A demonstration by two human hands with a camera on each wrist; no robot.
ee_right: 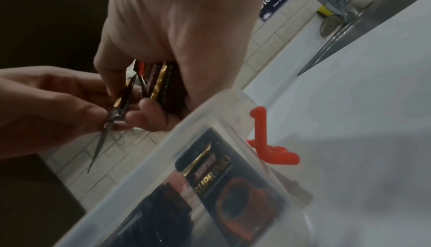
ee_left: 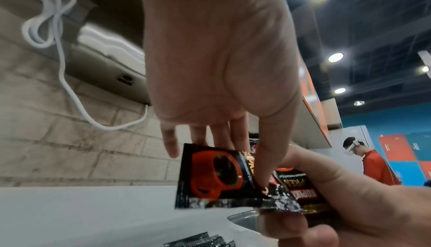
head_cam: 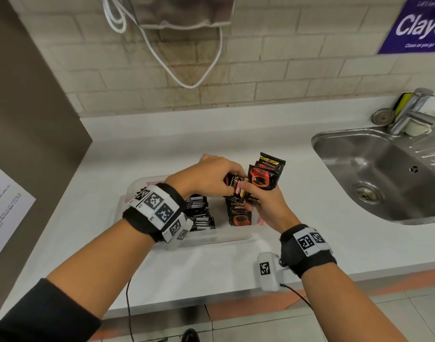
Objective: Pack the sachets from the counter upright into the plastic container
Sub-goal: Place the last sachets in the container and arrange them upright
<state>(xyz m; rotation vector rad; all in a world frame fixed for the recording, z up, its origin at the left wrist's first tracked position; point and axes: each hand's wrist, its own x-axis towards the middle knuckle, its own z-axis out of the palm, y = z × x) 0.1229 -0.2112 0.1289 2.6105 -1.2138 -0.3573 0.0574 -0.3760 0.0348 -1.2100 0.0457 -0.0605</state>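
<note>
A clear plastic container sits on the white counter. Black-and-white sachets stand in its left part and a black Supremo sachet stands at its right. Above it, my right hand grips a bundle of black and red coffee sachets. My left hand pinches one sachet at the bundle's left side. In the left wrist view the thumb and fingers pinch that sachet. The right wrist view shows it edge-on beside the bundle, over the container rim.
A steel sink with a faucet lies to the right. A red clip hangs on the container's right side. A white cable loops on the brick wall behind. A dark panel with a paper stands at the left.
</note>
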